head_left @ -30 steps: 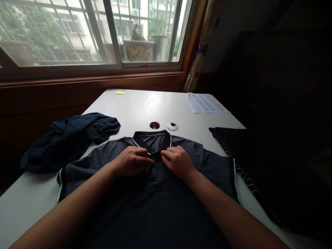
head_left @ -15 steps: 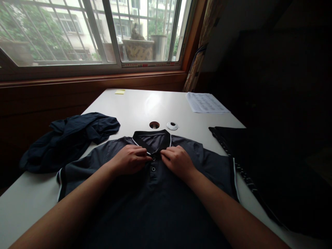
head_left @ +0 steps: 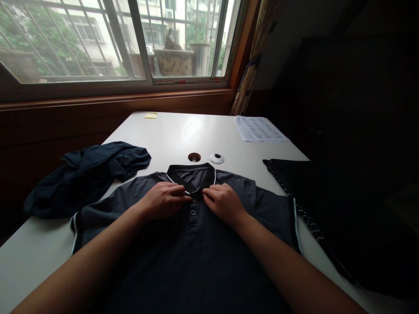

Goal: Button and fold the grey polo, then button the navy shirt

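Observation:
A dark grey polo shirt lies spread front side up, its neck pointing away from me. Its black collar has white edging, and ring-shaped buttons run down the placket below it. My left hand pinches the left collar tip beside the top button. On the other side, my right hand has its fingers closed on the right collar tip. Both hands rest low on the shirt front, with a small gap between them at the placket.
A crumpled navy garment lies on the left of the white table. Dark cloth covers the right side. Behind the collar are a cable hole and its loose cover. Printed sheets and a yellow note lie farther back.

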Tool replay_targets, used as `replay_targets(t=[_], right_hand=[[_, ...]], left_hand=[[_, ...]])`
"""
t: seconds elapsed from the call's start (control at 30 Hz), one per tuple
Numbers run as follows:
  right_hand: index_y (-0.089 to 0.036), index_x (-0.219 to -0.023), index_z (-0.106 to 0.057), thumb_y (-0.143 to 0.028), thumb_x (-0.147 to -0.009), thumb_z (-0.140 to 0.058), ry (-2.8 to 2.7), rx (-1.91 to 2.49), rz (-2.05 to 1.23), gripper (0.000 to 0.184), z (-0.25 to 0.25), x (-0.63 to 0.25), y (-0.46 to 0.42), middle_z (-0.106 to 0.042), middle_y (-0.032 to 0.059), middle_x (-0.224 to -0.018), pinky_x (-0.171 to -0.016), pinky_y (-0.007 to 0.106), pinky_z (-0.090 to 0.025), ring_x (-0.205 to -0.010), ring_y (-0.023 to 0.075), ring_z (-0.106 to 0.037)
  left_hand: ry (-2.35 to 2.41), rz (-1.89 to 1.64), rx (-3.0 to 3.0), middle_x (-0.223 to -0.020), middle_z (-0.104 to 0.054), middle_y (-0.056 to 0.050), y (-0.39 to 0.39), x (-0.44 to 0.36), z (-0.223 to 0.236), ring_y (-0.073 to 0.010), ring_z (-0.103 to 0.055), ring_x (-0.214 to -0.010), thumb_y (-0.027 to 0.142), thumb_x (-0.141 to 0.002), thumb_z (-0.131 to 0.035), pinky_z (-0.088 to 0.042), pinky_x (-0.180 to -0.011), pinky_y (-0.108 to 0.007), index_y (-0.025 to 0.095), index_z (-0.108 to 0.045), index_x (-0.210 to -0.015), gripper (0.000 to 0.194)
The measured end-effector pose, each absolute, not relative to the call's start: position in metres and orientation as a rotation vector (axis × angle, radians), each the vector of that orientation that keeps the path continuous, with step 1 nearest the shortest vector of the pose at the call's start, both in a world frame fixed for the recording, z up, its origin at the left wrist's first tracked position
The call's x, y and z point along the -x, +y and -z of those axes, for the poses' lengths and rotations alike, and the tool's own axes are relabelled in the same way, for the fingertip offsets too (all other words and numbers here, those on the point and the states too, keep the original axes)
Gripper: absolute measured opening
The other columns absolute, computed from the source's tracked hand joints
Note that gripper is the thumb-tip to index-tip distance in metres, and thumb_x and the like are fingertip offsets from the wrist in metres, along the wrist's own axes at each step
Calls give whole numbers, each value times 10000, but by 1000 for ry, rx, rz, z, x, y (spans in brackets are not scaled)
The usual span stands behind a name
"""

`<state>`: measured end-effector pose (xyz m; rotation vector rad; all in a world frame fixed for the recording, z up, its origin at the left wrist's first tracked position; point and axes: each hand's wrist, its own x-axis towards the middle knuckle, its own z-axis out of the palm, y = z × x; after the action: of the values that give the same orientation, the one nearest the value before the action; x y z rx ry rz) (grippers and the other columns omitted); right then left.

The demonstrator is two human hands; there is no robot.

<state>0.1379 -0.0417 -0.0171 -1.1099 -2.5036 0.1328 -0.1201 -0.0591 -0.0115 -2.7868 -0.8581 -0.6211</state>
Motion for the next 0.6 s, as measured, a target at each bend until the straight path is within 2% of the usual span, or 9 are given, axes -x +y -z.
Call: replay_targets(t=[0.27,0.6], right_hand=[[-211,-951,-736,-221,-942,-611,-2495,1105,-128,126,17,-137,-42,-732,29,-855,-791,317,-349,-833,173,-663],[-210,-953,-732,-224,-944,-602,-2508,1114,-132,131,18,-138,-42,-738,30,-870,-792,322,-349,-846,181,-667]], left_hand=[[-922,540,2797,-931,-671,-22,-58,120,13,-132,-618,-722,187,-916,-527,-483,-646,-265,304,-709,-1129,303],[-930,671,2811,-920,-675,-16,-59,121,17,-123,-617,-710,171,-913,-531,-481,-650,-262,291,-714,-1115,298]])
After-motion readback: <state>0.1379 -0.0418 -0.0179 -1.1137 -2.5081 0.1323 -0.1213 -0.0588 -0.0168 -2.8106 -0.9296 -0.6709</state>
